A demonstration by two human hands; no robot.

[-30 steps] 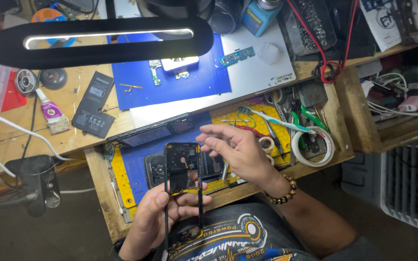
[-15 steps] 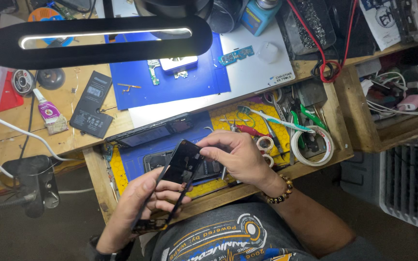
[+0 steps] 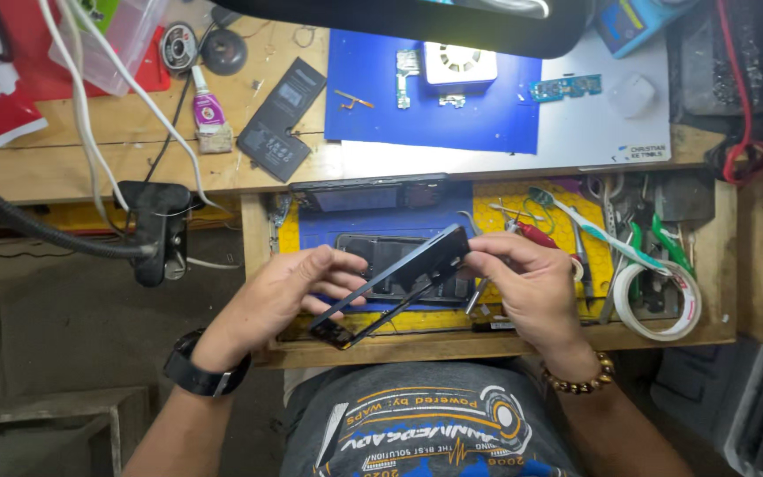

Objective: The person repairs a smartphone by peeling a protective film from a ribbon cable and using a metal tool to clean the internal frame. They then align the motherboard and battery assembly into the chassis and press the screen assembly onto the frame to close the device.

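Both my hands hold a dark phone frame [image 3: 399, 283], tilted edge-on over an open wooden drawer [image 3: 717, 265]. My left hand [image 3: 289, 296] grips its lower left end, with a black watch on that wrist. My right hand [image 3: 523, 287] pinches the upper right end, a bead bracelet on its wrist. A thin black part hangs along the underside of the frame. Below it in the drawer lies another dark phone body [image 3: 381, 256] on a blue mat.
The drawer holds tweezers, a toothbrush [image 3: 602, 231], green-handled pliers and a tape roll [image 3: 664, 305]. On the bench lie a blue mat [image 3: 399, 97] with small boards, a black battery [image 3: 280, 119], a glue tube [image 3: 207, 110] and white cables. A lamp head [image 3: 417, 22] hangs above.
The phone frame went from upright in front of me to tilted flat and edge-on. My right hand came down onto its upper end, so both hands now grip it.
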